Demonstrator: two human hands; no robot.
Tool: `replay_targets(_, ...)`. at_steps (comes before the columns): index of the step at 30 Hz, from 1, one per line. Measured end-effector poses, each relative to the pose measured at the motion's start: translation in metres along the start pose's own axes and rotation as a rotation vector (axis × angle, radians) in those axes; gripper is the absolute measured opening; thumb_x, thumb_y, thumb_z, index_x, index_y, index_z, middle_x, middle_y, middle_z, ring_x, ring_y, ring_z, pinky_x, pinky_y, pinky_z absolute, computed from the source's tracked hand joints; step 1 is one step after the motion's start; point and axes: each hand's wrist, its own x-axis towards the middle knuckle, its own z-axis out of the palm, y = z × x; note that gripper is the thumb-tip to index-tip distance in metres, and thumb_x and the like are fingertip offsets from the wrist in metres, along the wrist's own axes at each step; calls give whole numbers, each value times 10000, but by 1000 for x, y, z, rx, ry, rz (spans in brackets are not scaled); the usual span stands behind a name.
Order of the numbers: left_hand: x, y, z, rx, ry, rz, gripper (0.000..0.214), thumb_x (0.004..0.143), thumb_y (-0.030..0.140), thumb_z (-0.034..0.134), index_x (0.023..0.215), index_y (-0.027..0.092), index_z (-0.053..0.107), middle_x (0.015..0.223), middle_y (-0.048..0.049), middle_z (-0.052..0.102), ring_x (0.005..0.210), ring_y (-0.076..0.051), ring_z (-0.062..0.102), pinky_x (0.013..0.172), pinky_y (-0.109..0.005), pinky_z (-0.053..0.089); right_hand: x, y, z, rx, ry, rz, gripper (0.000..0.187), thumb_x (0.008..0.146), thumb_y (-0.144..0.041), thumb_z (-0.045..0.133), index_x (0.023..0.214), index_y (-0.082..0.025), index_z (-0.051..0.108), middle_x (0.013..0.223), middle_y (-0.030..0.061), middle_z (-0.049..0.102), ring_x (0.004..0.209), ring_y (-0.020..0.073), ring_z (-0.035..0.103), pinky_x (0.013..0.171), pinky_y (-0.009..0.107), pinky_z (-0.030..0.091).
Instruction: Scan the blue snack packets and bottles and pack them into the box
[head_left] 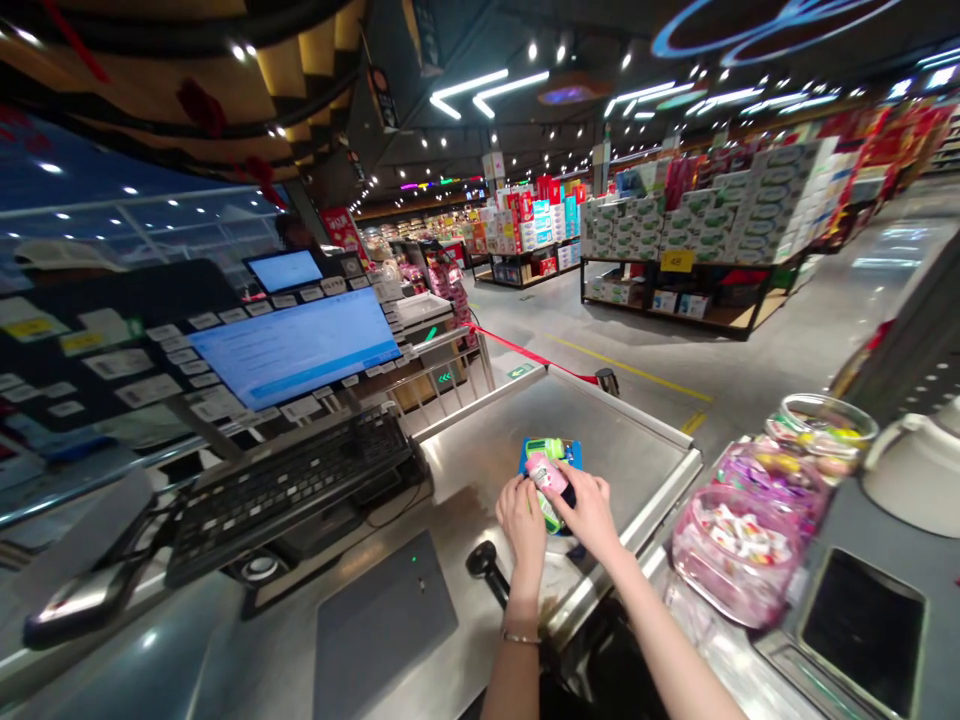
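Both my hands are together over the metal counter (487, 420). My left hand (521, 515) has its fingers curled against the near-left side of a small pink item (546, 474), perhaps a bottle or packet. From the right, my right hand (592, 510) closes its fingers on the same item's lower end, where something dark shows. Under and behind it is a blue and green package (551, 447), lying on the counter. Another green part (547, 515) shows between my hands. My fingers partly hide these things, and their labels are not readable.
To the left are a monitor (296, 345), a keyboard (300, 490) and a grey flat pad (386, 625). A black knob on a rod (484, 560) stands close to my left wrist. On the right are a pink candy jar (735, 560) and a dark-screened device (862, 630).
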Motion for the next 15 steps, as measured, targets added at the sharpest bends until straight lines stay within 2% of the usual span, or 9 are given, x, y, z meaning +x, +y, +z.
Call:
replay_targets(3,-10,-7,-4,-36,23,2,358,954,309,342,1176,175,588,1224,-122,600,1197,-227,504,1043,-423,363,-7,13,-4,-17,-34,-32,438,896,-367,479,1314,-238,476,1214,84,644,1053,229,584,989,426,260)
replay_targets(6,-23,-9,-7,-37,12,49,395,938,338,399,1286,183,502,1317,-132,535,1265,-229,451,1069,-426,353,-15,22,-8,-94,-24,-40,468,870,-339,503,1325,-238,469,1216,95,634,1109,253,539,1026,469,210)
replay_targets(10,-38,-7,-7,7,14,109,599,858,415,557,1381,180,382,1400,-156,446,1329,-269,376,1090,-471,334,-22,24,-9,-211,-10,-8,495,826,-322,530,1312,-239,485,1203,87,624,1151,279,486,1032,502,191)
replay_targets(15,-41,-4,-4,64,66,111,609,825,403,605,1370,223,400,1439,-140,383,1348,-288,340,1094,-485,326,-17,20,-5,-215,-18,-31,416,839,-342,520,1243,-244,533,1173,69,632,1146,262,484,1056,502,148)
